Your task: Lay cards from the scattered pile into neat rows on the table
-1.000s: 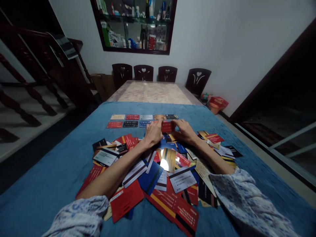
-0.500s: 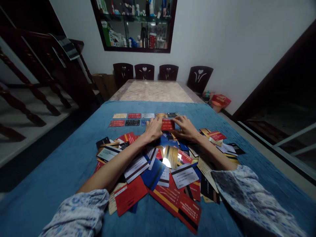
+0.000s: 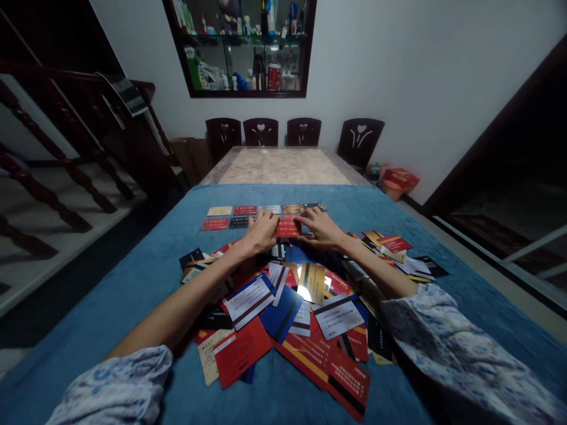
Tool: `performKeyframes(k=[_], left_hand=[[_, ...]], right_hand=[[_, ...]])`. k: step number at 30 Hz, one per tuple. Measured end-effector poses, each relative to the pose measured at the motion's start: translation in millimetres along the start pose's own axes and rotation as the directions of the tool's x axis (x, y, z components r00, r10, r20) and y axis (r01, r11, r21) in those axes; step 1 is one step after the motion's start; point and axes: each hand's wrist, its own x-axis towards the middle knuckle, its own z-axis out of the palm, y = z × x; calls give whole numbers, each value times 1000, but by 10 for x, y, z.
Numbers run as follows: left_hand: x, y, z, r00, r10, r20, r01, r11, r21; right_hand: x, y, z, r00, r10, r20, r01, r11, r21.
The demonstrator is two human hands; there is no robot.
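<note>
Red and flat, a card (image 3: 287, 226) is pinched at its two ends by the grip of left hand (image 3: 262, 231) and right hand (image 3: 319, 228), beyond heaped cards (image 3: 283, 313).

Four dark brown chairs (image 3: 295, 133) with heart-shaped cutouts stand around a beige, stone-patterned table's (image 3: 279, 165) far end against a dimly lit white wall (image 3: 367, 59) with a dark-framed, glass-shelved cabinet (image 3: 248, 94); a reddish-brown baluster railing (image 3: 29, 188) rises left, a dark-framed doorway (image 3: 494, 133) right.
</note>
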Motion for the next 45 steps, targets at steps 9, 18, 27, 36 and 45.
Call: performKeyframes(k=[9, 18, 27, 36, 45], left_hand=[[-155, -423, -33, 1000, -21, 13, 21, 1000, 1], [-346, -758, -85, 996, -92, 17, 91, 996, 24], [-440, -1070, -117, 987, -160, 16, 159, 986, 41], [-479, -1387, -98, 978, -207, 19, 205, 977, 55], [-492, -1663, -82, 969, -246, 23, 244, 968, 61]], right_hand=[[313, -325, -24, 998, -56, 34, 54, 998, 36], [635, -591, 66, 992, -119, 44, 115, 990, 78], [965, -868, 82, 988, -97, 117, 88, 993, 80], [1273, -1050, 184, 983, -102, 154, 94, 994, 62], [1526, -1227, 231, 977, -106, 186, 99, 994, 46]])
